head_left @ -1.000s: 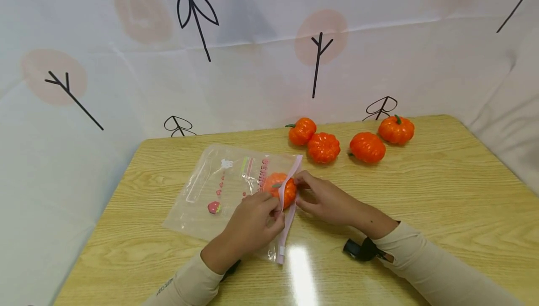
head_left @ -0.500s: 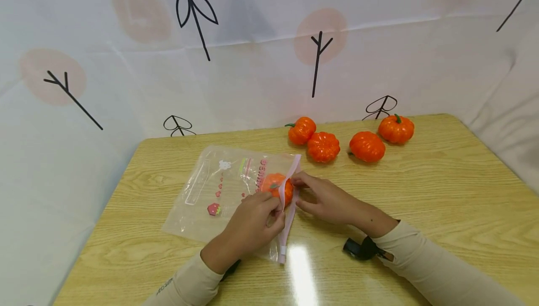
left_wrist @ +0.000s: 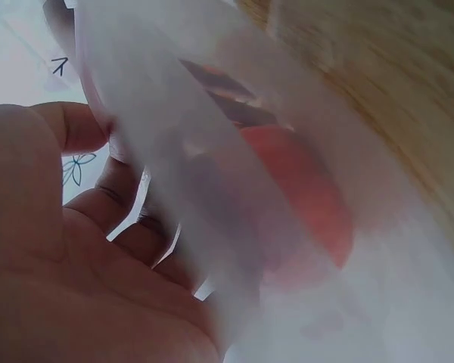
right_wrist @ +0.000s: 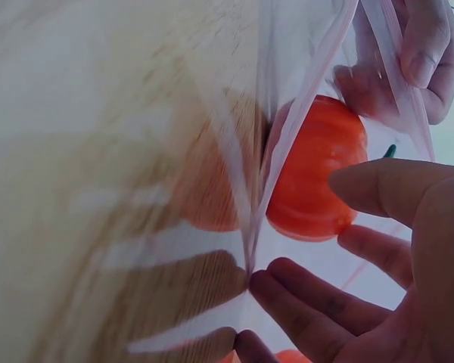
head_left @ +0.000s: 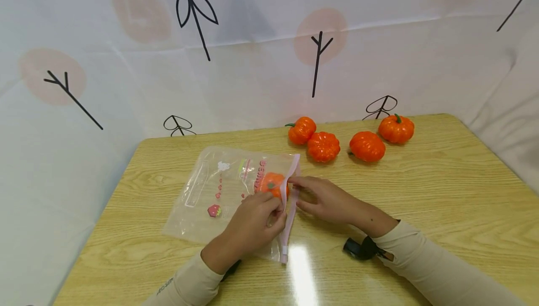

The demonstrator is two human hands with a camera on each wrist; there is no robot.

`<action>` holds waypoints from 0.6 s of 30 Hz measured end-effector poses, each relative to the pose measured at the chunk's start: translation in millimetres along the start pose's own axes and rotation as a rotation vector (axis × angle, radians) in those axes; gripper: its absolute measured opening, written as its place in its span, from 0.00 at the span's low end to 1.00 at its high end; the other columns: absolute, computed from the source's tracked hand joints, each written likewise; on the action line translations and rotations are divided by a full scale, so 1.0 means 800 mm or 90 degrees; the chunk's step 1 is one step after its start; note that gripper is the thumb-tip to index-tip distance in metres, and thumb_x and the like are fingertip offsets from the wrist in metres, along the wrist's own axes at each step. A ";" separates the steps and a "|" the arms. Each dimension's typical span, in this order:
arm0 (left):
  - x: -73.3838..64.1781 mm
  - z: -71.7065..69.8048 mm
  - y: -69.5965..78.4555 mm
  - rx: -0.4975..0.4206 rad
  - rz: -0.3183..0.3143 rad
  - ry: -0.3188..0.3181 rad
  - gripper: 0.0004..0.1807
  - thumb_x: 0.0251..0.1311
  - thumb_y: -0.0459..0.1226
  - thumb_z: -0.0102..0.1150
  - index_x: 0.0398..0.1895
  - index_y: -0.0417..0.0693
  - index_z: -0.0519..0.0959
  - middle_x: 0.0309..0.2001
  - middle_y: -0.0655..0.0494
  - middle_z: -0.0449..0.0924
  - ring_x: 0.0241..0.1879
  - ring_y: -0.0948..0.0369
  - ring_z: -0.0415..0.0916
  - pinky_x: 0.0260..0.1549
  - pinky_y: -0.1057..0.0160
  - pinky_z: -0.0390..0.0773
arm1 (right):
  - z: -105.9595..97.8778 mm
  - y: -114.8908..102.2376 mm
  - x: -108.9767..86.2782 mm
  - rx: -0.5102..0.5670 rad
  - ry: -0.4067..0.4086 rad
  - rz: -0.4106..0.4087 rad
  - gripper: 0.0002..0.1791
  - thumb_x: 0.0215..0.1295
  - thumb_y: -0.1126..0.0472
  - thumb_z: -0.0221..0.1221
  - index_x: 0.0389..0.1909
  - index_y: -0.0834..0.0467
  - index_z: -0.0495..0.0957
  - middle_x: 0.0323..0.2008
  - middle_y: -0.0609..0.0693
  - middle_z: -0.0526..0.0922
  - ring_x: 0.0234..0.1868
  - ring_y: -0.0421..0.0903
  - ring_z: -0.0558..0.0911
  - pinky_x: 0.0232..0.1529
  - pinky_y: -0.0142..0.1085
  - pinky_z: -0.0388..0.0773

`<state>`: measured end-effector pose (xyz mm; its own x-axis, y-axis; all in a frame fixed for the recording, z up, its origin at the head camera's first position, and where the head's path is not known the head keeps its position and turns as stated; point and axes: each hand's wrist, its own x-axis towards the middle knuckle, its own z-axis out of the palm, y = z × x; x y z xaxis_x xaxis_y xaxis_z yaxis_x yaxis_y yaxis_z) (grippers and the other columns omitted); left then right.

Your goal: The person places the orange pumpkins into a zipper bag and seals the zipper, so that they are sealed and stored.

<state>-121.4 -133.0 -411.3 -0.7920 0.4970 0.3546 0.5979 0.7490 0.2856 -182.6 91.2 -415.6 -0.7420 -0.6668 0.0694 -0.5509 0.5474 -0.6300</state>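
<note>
A clear zipper bag [head_left: 191, 219] with pink printing lies flat, its pink-edged mouth facing right. Inside, just behind that mouth, sits a small orange toy pumpkin [head_left: 271, 182] with a green stem. My left hand [head_left: 252, 222] pinches the upper lip of the mouth between thumb and fingers and holds it raised. At the opening is my right hand [head_left: 326, 200], fingers reaching toward the pumpkin. In the right wrist view, its thumb and index finger are extended at the pumpkin [right_wrist: 314, 178], and the other fingers spread beside the bag's lower lip.
Behind the bag, two orange pumpkins [head_left: 302, 130] [head_left: 324, 147] touch or nearly touch. Farther right are another pumpkin [head_left: 367, 147] and one with its stem up [head_left: 396, 129]. All rest on a wooden table [head_left: 442, 179], with a patterned cloth [head_left: 261, 76] behind.
The pumpkin has slid left, deeper into the bag, and less of it shows past the pink edge. My right fingers have followed it slightly left. The left hand stays in place.
</note>
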 end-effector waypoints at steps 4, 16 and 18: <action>-0.001 0.000 -0.001 -0.001 -0.006 -0.004 0.07 0.60 0.42 0.62 0.27 0.54 0.78 0.27 0.66 0.73 0.31 0.67 0.68 0.38 0.63 0.73 | 0.001 0.000 0.000 -0.014 -0.014 0.002 0.32 0.68 0.57 0.61 0.72 0.56 0.66 0.69 0.55 0.72 0.70 0.56 0.71 0.69 0.55 0.66; -0.001 0.003 -0.002 -0.008 -0.017 -0.015 0.06 0.62 0.43 0.62 0.29 0.55 0.78 0.30 0.66 0.75 0.34 0.66 0.70 0.40 0.63 0.74 | 0.000 0.001 0.000 -0.031 -0.024 0.020 0.33 0.70 0.55 0.60 0.74 0.53 0.64 0.70 0.57 0.71 0.71 0.56 0.70 0.68 0.55 0.68; -0.001 0.003 -0.002 -0.010 -0.018 -0.016 0.07 0.62 0.43 0.62 0.28 0.55 0.77 0.30 0.66 0.74 0.34 0.66 0.69 0.40 0.63 0.73 | -0.001 0.000 0.000 -0.031 -0.009 0.014 0.31 0.69 0.56 0.61 0.72 0.53 0.66 0.68 0.55 0.73 0.69 0.55 0.72 0.67 0.54 0.70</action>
<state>-122.2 -133.5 -413.7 -0.8117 0.4860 0.3240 0.5764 0.7564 0.3094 -183.0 91.4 -415.1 -0.7490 -0.6610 0.0444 -0.5524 0.5860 -0.5928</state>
